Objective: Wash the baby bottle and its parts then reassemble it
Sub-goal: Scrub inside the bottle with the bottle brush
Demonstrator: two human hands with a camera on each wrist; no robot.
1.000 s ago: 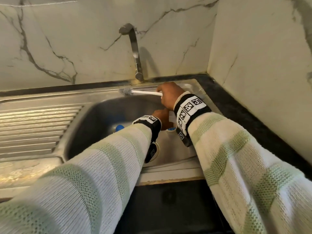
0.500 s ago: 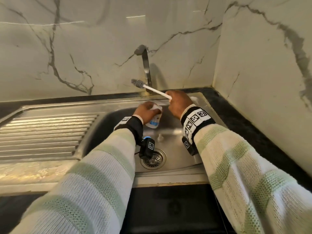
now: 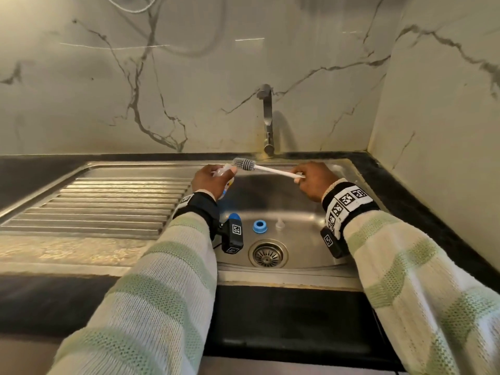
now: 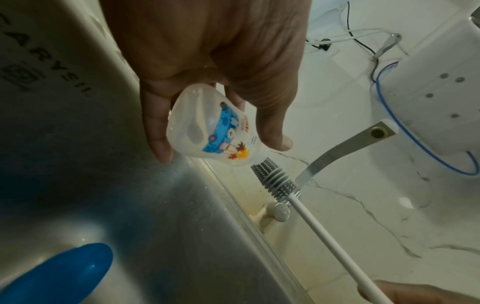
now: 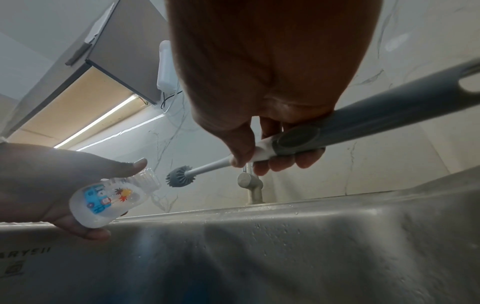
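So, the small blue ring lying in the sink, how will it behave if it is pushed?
The blue ring lies flat on the sink floor, so it probably slides rather than rolls. Droplets on the sink wall suggest wet steel, likely slippery. It looks small, probably light.

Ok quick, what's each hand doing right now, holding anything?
Left hand: fingers curled round the clear baby bottle, holding it.
Right hand: fingers gripping the bottle brush by its handle.

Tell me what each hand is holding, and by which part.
The left hand holds the bottle round its body, mouth free. The right hand grips the brush by its handle, where white meets grey.
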